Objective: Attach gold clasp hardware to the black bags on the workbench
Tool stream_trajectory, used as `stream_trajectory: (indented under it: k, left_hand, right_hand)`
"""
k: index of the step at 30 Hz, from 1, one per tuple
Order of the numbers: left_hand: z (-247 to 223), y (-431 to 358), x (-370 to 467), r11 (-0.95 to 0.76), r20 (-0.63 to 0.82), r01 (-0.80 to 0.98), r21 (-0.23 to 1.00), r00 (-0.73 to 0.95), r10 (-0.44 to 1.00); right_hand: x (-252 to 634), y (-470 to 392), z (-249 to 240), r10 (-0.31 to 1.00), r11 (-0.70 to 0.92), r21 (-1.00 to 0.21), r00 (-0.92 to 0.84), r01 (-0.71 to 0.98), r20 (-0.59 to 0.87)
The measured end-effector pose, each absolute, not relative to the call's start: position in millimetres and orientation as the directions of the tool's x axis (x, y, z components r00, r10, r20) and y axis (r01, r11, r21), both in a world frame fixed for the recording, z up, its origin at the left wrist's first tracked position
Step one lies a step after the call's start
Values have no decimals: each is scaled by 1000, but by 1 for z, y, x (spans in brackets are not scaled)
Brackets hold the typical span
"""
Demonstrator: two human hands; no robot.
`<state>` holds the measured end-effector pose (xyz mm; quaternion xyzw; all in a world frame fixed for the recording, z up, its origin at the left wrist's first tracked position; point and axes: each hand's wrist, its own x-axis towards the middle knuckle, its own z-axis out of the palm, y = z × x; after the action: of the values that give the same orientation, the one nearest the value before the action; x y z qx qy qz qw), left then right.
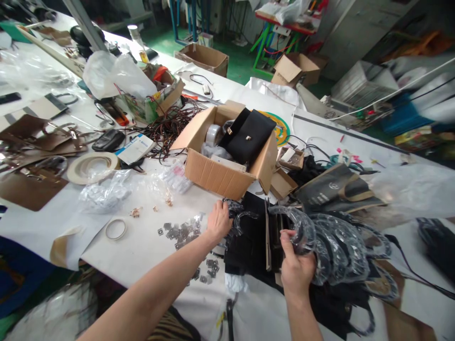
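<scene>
My left hand is closed on a plastic-wrapped black handle at the left edge of some black bag pieces. To its right, my right hand grips a wrapped handle beside an upright bag with a dark, open top. Several more wrapped handles stand in a row at the right. Small square metal plates lie scattered left of the black pieces.
Behind my hands stands a cardboard box holding a black bag and tape. Tape rolls, brown bags and plastic wrapping lie at the left. A dark grey bag is at the right.
</scene>
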<state>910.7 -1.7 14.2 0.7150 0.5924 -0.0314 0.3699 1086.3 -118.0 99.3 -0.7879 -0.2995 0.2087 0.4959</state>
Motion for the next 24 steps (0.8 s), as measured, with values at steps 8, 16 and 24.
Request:
stream_trajectory:
  k: [8, 16, 24]
  left_hand:
    - [13, -11, 953, 86, -602, 857, 508, 282, 747]
    - [61, -40, 1002, 169, -519, 573, 802, 529, 672]
    - [75, -72, 1020, 250, -401, 330, 910, 557, 727]
  right_hand:
    - [1083, -117, 107, 663, -332, -859, 745, 390, 82]
    - [1119, -144, 141, 829, -263, -134, 294, 956, 476]
    - [1113, -129, 193, 998, 51, -333, -38, 942, 44]
